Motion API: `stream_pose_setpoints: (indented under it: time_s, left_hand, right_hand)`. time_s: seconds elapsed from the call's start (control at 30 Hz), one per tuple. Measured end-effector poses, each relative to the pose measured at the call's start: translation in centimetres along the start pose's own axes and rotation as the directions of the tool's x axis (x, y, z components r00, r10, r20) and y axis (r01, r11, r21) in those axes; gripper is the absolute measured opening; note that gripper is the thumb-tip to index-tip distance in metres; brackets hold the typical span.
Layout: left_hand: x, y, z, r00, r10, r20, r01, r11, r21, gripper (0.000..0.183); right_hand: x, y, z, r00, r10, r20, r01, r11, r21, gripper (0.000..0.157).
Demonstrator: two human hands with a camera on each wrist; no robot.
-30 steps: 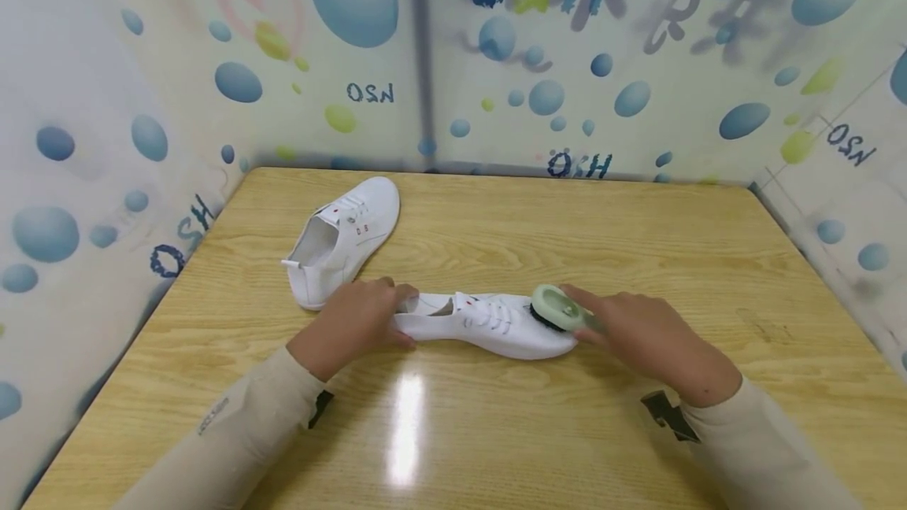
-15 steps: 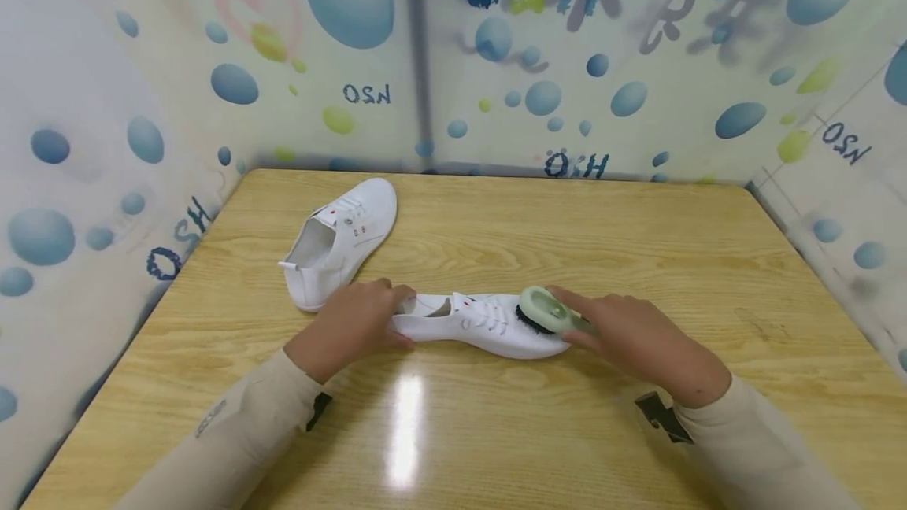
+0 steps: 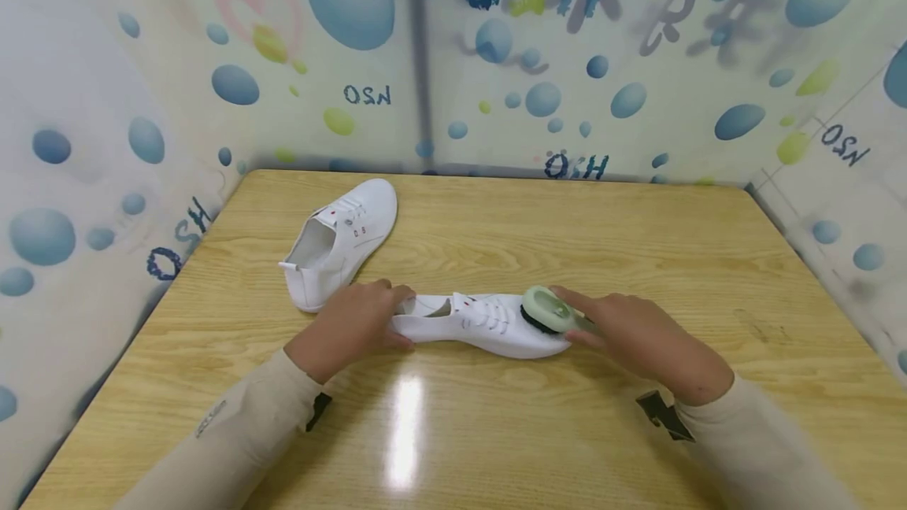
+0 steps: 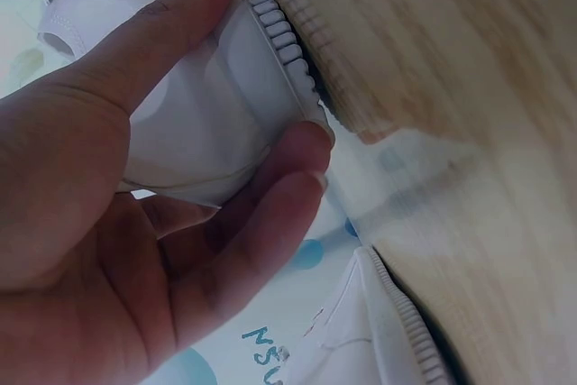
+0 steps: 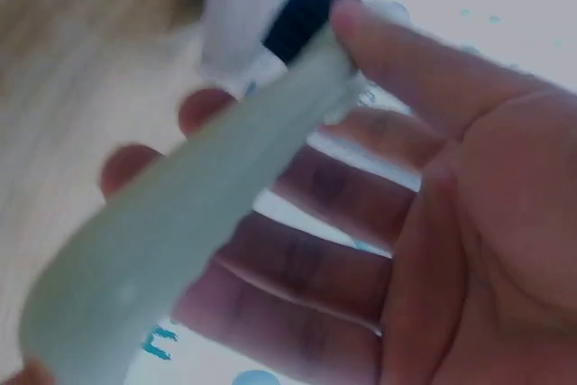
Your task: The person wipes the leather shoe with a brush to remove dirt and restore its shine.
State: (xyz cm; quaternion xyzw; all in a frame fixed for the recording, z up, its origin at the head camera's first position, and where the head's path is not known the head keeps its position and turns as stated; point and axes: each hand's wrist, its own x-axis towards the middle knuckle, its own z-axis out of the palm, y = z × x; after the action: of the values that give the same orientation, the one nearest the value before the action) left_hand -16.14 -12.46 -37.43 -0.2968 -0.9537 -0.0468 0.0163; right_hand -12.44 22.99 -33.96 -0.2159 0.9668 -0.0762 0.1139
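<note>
A white lace-up shoe [image 3: 496, 329] lies sideways across the middle of the table, toe to the right. My left hand [image 3: 357, 325] grips its heel; in the left wrist view the thumb and fingers clasp the heel [image 4: 212, 105] from both sides. My right hand [image 3: 638, 341] holds a pale green brush [image 3: 549, 309] by its handle, dark bristles against the shoe's toe area. The right wrist view shows the long handle [image 5: 189, 196] lying across the curled fingers, with the black bristles [image 5: 306, 15] at the far end.
The other white shoe [image 3: 347, 238] stands behind my left hand, toe pointing to the back right. The wooden table [image 3: 567, 234] meets a wall sheet [image 3: 453, 61] with blue and green spots at the back and sides. A light reflection shows near the front.
The right hand and brush slid left over the toe from one second ago to half a second ago, then slightly back right. The left hand stays on the heel.
</note>
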Motion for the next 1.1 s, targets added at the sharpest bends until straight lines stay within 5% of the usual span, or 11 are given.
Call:
stream_pose_setpoints:
  time_s: [0.77, 1.1]
  left_hand:
    - [0.0, -0.2, 0.1, 1.000, -0.010, 0.020, 0.010, 0.999, -0.031, 0.065]
    - [0.1, -0.3, 0.1, 1.000, -0.001, 0.018, 0.002, 1.000, -0.027, 0.065]
  right_hand:
    - [0.1, -0.5, -0.1, 0.999, 0.046, -0.010, -0.047, 0.996, -0.070, 0.060]
    - [0.0, -0.3, -0.1, 1.000, 0.009, 0.022, -0.009, 1.000, 0.027, 0.061]
